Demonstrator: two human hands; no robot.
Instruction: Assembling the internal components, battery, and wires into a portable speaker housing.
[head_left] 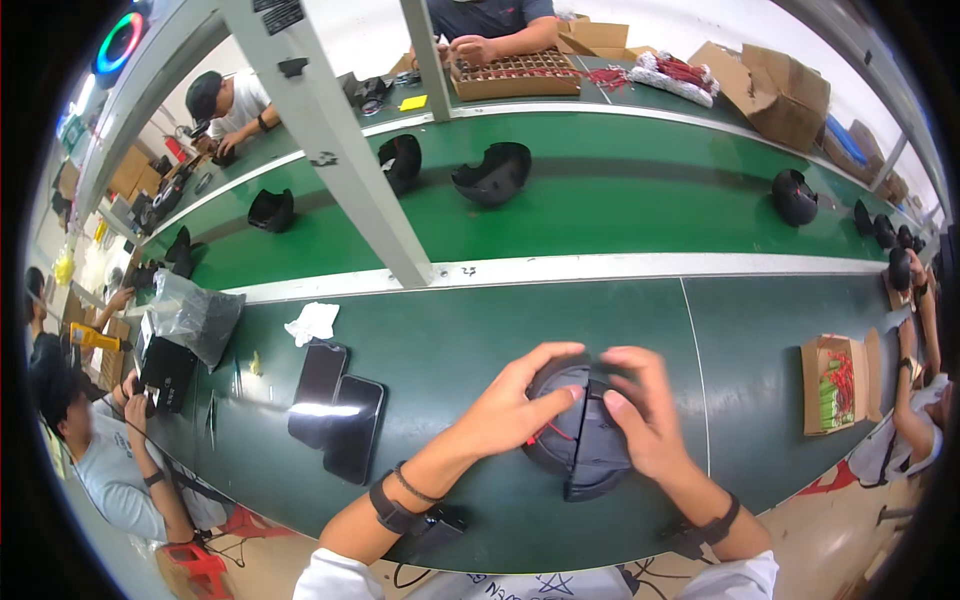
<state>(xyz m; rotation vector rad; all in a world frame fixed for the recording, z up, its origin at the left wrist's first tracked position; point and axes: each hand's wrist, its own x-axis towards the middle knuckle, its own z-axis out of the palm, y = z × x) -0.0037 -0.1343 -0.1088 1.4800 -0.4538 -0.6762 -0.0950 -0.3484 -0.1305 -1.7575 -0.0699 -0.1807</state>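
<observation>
A black rounded plastic housing (600, 455) with a straight seam across its middle rests at the near part of the bench, in front of me. My left hand (530, 400) is closed on its left side, the thumb pressed near the seam. On the other side my right hand (645, 415) grips it, thumb by the seam and fingers curled over the far edge, slightly blurred. A short red wire (550, 432) sticks out beside my left thumb. The far edge of the housing is partly covered by my fingers.
Two dark glossy flat panels (352, 425) lie left of my hands, near a crumpled white tissue (313, 323). A grey plastic bag (200, 315) stands further left. At right is a cardboard box (840, 385) of green cells with red wires. Black shells (492, 175) sit on the green conveyor (620, 190) behind a white post (345, 150). Co-workers sit around.
</observation>
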